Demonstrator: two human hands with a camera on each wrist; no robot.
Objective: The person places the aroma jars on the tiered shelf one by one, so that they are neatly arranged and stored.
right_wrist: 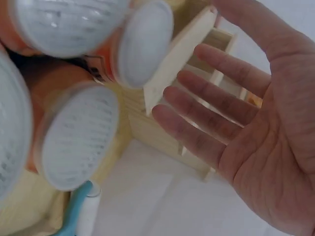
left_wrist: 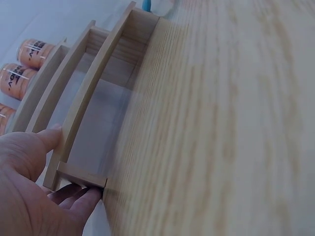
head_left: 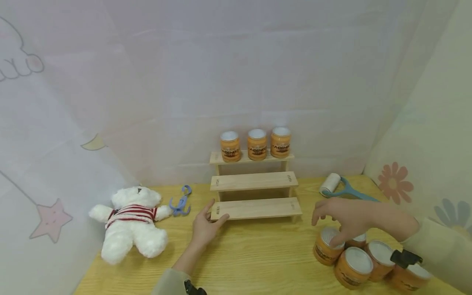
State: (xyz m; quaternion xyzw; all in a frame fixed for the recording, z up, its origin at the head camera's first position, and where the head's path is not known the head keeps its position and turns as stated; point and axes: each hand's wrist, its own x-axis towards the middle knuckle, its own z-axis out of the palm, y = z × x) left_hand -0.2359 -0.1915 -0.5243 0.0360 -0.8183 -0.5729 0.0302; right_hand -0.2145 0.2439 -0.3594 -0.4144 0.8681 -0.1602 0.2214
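Note:
A three-step wooden shelf (head_left: 254, 208) stands on the table, with three orange cans with white lids (head_left: 257, 145) in a row on its top step. My left hand (head_left: 205, 229) grips the left end of the lowest step; in the left wrist view its thumb lies on the board (left_wrist: 81, 108) and its fingers reach round the end support. At the right, my right hand (head_left: 348, 217) hovers over a cluster of similar cans (head_left: 354, 266), fingers spread and holding nothing in the right wrist view. Its fingers are close above the nearest lidded can (head_left: 326, 248).
A white teddy bear (head_left: 133, 229) in a striped shirt lies at the left, beside a small blue-purple hook (head_left: 180, 203). Behind the right hand lies a lint roller (head_left: 330, 184) with a blue handle. Pale printed cloth (head_left: 184, 102) hangs behind and at both sides.

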